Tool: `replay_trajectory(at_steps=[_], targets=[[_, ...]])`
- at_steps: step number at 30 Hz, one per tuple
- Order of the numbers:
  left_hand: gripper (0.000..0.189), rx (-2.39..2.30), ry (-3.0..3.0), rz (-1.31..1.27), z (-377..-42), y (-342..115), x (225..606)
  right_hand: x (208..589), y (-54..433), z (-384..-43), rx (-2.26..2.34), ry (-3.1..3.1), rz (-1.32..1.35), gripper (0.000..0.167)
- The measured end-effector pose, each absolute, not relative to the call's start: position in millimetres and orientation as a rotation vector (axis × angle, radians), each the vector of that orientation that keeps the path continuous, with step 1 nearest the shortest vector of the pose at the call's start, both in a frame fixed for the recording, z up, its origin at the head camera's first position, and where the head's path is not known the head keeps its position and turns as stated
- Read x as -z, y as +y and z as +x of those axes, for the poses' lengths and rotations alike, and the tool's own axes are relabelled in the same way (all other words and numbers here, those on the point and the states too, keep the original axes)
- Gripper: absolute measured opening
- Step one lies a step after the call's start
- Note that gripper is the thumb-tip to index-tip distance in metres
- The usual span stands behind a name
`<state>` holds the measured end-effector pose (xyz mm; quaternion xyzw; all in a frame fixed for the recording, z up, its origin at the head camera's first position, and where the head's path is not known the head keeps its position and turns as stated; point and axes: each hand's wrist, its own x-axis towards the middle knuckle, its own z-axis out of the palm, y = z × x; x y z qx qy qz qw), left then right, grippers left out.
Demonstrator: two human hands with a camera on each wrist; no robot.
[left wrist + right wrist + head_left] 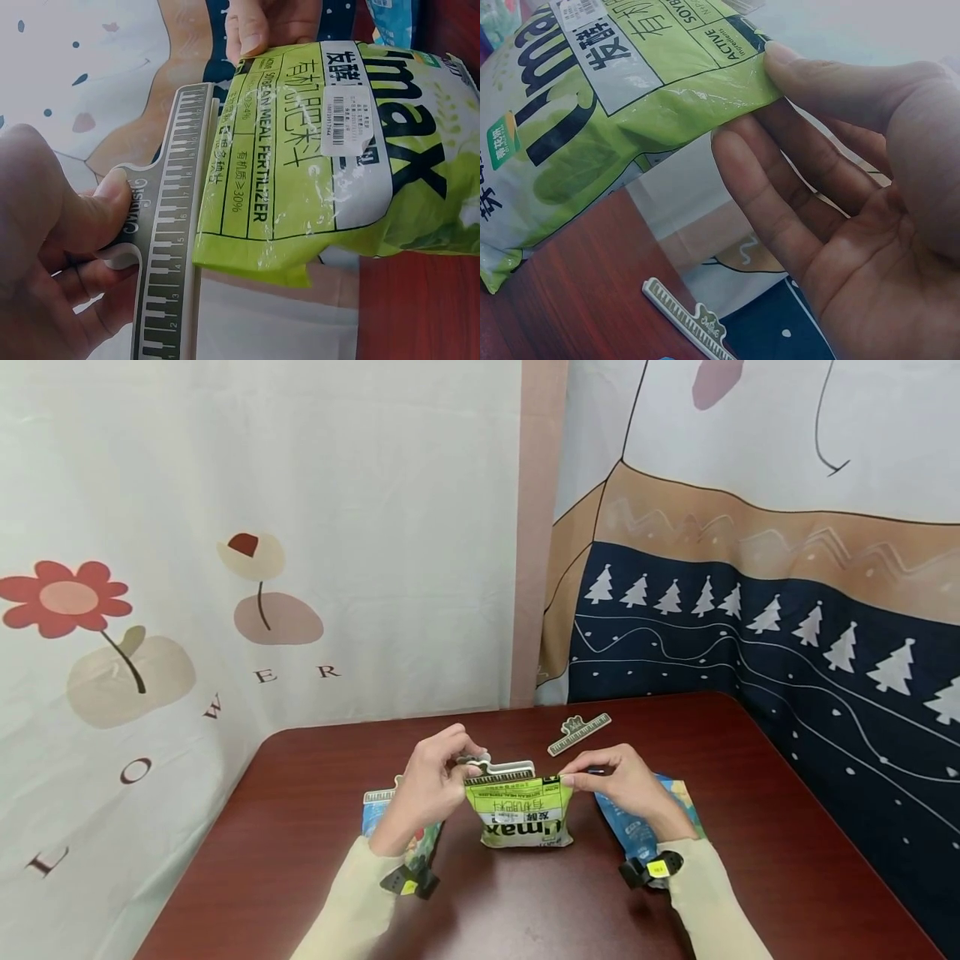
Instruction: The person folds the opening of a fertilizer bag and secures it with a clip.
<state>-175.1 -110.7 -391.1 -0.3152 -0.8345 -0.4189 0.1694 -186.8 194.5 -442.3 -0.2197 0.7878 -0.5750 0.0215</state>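
A green fertilizer bag (525, 814) stands upright at the middle of the table, printed side facing me. My left hand (438, 777) pinches the handle of a long bag clip (171, 217) with a piano-key pattern, thumb on its dark plate. The clip lies along the bag's top edge, reaching past its left corner. With thumb and fingers, my right hand (621, 781) pinches the bag's top right corner. In the right wrist view, the thumb lies on the front of the green bag (630, 97) and the fingers behind it.
Another bag clip (579, 734) lies toward the back of the reddish-brown table (525, 910). A blue bag (630, 827) lies under my right forearm. Beneath my left wrist is a blue and green bag (375, 814) with a clip on its top edge. Printed curtains hang behind the table.
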Motion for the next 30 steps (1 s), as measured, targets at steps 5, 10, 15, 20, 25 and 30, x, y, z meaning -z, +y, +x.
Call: replay_trajectory(at_steps=[5, 10, 15, 20, 25, 30], targets=[[0.035, 1.18, -2.355, -0.905, -172.0, -108.6, 389.5, 440.9, 194.3, -186.5, 1.778, 2.433, -0.666, 0.014], [0.037, 1.199, -2.375, -0.904, -168.4, -105.5, 391.2, 441.2, 194.8, -185.9, 1.775, 2.428, -0.667, 0.013], [0.04, 1.204, -2.377, -0.898, -167.6, -101.4, 395.5, 441.0, 195.1, -186.1, 1.776, 2.429, -0.649, 0.012], [0.04, 1.2, -2.385, -0.894, -167.1, -97.4, 397.4, 439.9, 196.3, -185.4, 1.759, 2.437, -0.624, 0.012], [0.041, 1.222, -2.404, -0.892, -166.0, -92.4, 398.2, 440.8, 197.6, -186.1, 1.766, 2.424, -0.623, 0.013], [0.042, 1.218, -2.402, -0.893, -163.6, -86.8, 398.9, 441.3, 198.3, -186.9, 1.773, 2.424, -0.645, 0.012]])
